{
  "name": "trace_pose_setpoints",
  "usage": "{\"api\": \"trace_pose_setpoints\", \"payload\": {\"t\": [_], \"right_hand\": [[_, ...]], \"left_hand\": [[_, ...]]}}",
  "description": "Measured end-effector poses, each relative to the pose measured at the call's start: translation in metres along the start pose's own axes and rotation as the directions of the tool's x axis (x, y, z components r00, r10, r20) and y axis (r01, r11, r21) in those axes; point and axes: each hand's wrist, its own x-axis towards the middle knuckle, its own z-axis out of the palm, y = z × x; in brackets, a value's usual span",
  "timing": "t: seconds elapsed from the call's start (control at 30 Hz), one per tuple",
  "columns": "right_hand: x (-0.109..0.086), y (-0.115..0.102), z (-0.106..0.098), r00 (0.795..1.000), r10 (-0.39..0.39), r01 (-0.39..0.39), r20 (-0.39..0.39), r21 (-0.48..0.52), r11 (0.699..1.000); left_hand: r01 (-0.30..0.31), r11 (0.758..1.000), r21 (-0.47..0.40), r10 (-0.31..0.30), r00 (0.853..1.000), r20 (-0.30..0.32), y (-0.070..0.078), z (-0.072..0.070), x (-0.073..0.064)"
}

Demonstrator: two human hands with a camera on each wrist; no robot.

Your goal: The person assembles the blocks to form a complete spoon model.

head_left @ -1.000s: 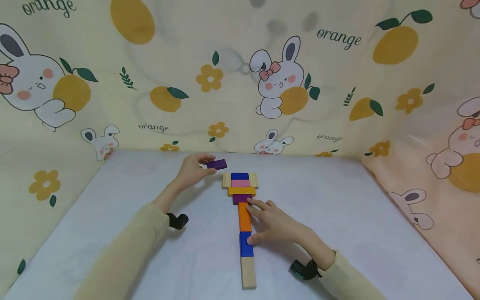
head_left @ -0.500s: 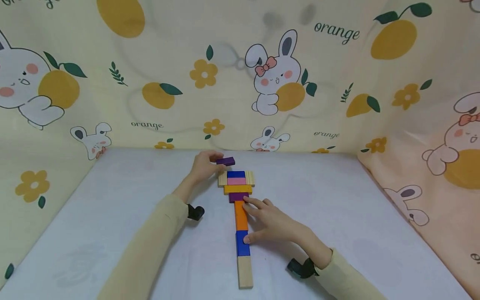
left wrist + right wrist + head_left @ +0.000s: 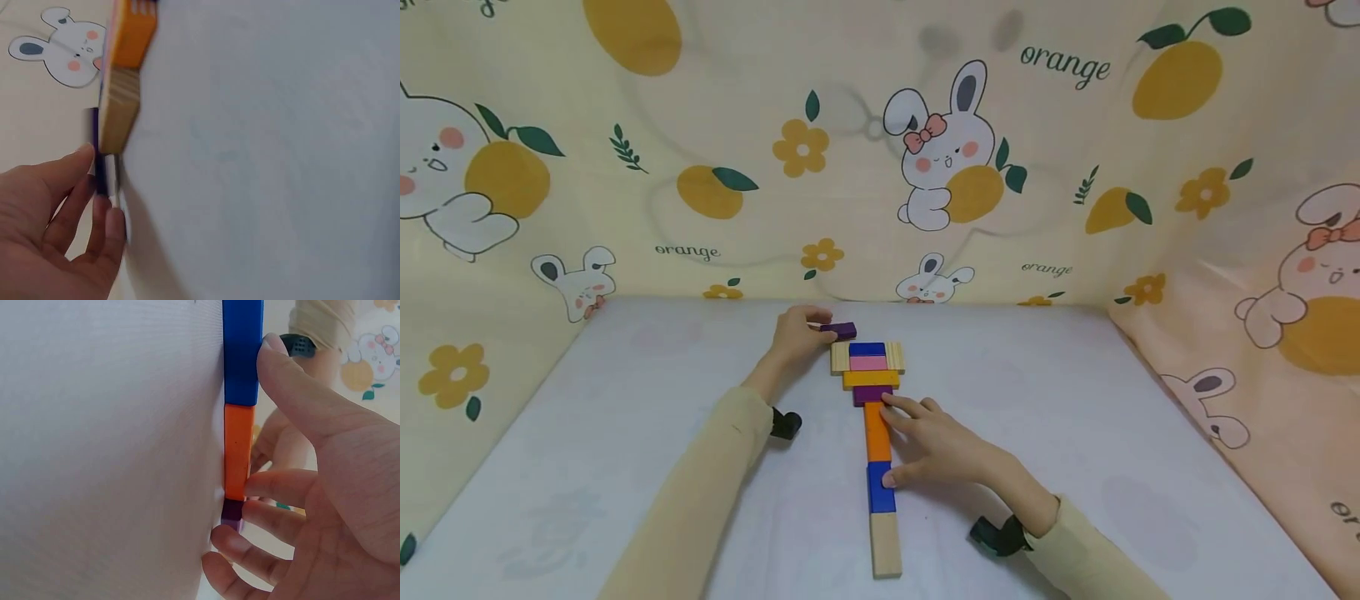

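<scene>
In the head view my left hand pinches a small purple wooden block just beyond the far end of a line of blocks. That end has a blue block and a pink block between two plain wood blocks. Below them come a yellow block, another purple block, an orange block, a blue block and a plain block. My right hand touches the line's right side, thumb on the near blue block, fingertips by the orange and purple ones.
The blocks lie on a white-covered table. A cream cloth with printed rabbits and oranges hangs behind the table and along its sides. Each wrist wears a black camera, such as the left one.
My left hand has carried the purple block rightward to the line's far end, then slightly nearer. The right hand keeps its place against the blocks. The head view has shifted a little.
</scene>
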Motion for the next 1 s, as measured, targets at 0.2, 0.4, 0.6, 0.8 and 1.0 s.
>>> {"api": "trace_pose_setpoints", "payload": {"t": [0.2, 0.4, 0.6, 0.8, 1.0], "right_hand": [[0.000, -0.001, -0.001, 1.000, 0.006, -0.006, -0.001, -0.008, 1.000], [0.000, -0.002, -0.001, 1.000, 0.012, -0.012, 0.000, 0.001, 1.000], [0.000, -0.001, -0.001, 1.000, -0.004, 0.004, -0.003, -0.002, 1.000], [0.000, -0.001, -0.001, 1.000, -0.021, 0.020, -0.016, -0.030, 0.999], [0.000, 0.002, 0.000, 0.999, -0.035, 0.035, -0.022, -0.031, 0.999]], "left_hand": [[-0.023, 1.000, 0.002, 0.023, 1.000, -0.004, -0.004, 0.001, 0.001], [-0.038, 0.999, 0.001, 0.038, 0.999, 0.007, -0.002, 0.009, 0.005], [-0.049, 0.999, 0.015, 0.049, 0.999, 0.018, 0.001, 0.016, 0.008], [-0.079, 0.997, 0.024, 0.079, 0.997, 0.020, 0.003, 0.018, 0.008], [-0.081, 0.997, -0.003, 0.081, 0.996, 0.035, 0.004, 0.020, 0.005]]}}
